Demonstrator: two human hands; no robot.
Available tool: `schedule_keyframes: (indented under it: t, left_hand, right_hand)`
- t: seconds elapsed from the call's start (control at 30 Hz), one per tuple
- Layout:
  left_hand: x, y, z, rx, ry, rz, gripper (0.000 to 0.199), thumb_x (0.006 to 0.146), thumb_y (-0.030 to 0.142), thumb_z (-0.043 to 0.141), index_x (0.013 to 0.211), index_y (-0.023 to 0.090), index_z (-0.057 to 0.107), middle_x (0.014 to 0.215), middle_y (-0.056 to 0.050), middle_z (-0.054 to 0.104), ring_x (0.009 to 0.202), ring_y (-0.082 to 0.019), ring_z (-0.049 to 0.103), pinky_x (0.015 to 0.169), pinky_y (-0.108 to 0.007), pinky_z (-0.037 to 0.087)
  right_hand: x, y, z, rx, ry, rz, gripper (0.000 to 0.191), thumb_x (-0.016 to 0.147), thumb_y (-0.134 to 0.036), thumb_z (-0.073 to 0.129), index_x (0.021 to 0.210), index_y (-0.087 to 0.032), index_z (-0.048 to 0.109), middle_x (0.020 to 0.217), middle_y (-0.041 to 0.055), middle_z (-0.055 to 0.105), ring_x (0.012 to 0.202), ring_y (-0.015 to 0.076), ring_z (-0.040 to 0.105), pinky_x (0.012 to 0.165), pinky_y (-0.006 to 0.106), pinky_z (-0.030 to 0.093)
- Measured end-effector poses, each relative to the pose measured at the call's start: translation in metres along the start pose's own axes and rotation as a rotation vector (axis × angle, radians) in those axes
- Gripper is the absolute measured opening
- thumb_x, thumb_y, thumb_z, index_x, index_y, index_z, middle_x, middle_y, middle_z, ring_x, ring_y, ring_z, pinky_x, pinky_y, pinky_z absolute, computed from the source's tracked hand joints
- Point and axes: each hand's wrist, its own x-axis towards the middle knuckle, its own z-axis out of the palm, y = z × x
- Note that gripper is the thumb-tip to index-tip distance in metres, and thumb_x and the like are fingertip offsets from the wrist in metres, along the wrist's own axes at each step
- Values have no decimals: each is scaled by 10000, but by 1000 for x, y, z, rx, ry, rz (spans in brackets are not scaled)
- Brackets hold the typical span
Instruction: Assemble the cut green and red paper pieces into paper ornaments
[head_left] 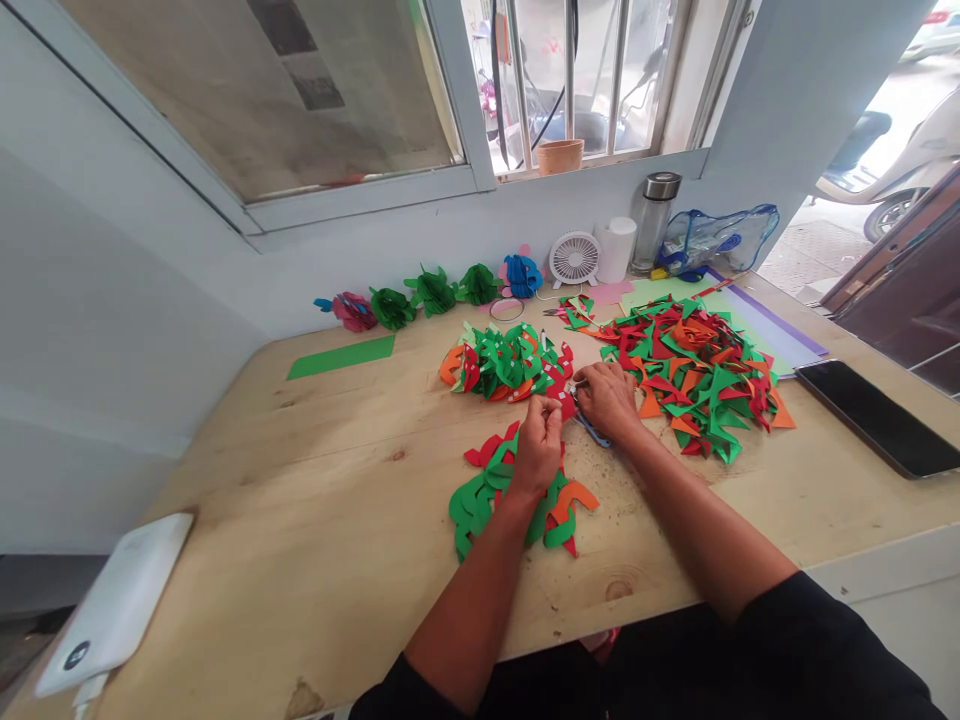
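Observation:
My left hand (540,440) is closed on a red paper piece (564,402), which carries small white squares. Just to its right, the fingers of my right hand (606,398) are pinched together at the edge of that piece; what they hold is too small to make out. A blue-grey tool (592,432), its kind unclear, lies on the table below my right hand. Beyond my hands is a cluster of curved green, red and orange paper pieces (510,358), some with white squares. More curved cut pieces (480,500) lie in a pile under my left forearm.
A heap of paper scraps (697,370) lies right of my hands, near a black phone (881,415). Folded paper figures (435,292), a small fan (574,260) and a glass bottle (654,225) line the wall. A green strip (341,357) and white device (120,600) are left.

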Motion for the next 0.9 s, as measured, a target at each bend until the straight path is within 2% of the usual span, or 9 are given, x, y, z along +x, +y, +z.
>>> schedule_keyframes:
  t: [0.13,0.33,0.6,0.9]
  left_hand:
    - [-1,0,1,-2,-28,0,77,850,252,410,848,205,471,742,3,541,669,-127,520,649,-236,409]
    - [0,-1,1,-10,-41,-4,76,856,248,397,850,201,456,781,2,544,712,-124,533,677,-229,417]
    - [0,-4,2,-17,-45,-5,68,853,247,404,830,204,453,733,13,517,675,-119,514,653,-223,408]
    - [3,-2,4,-24,-65,19,56,856,236,392,853,207,440,799,0,537,737,-126,528,709,-228,413]
  right_hand:
    - [0,-1,0,-7,-13,-2,212,789,-187,469,892,-216,652,1023,76,636,1033,258,431,797,377,258]
    - [1,0,2,-7,17,-6,156,817,-236,495,831,-209,648,973,75,647,1008,254,435,787,366,252]
    - [1,1,9,-35,58,-36,148,845,-218,468,843,-188,613,937,83,651,987,248,447,813,371,244]
    - [-1,2,14,-50,110,-46,151,856,-211,439,837,-176,585,923,101,640,940,245,458,790,362,252]
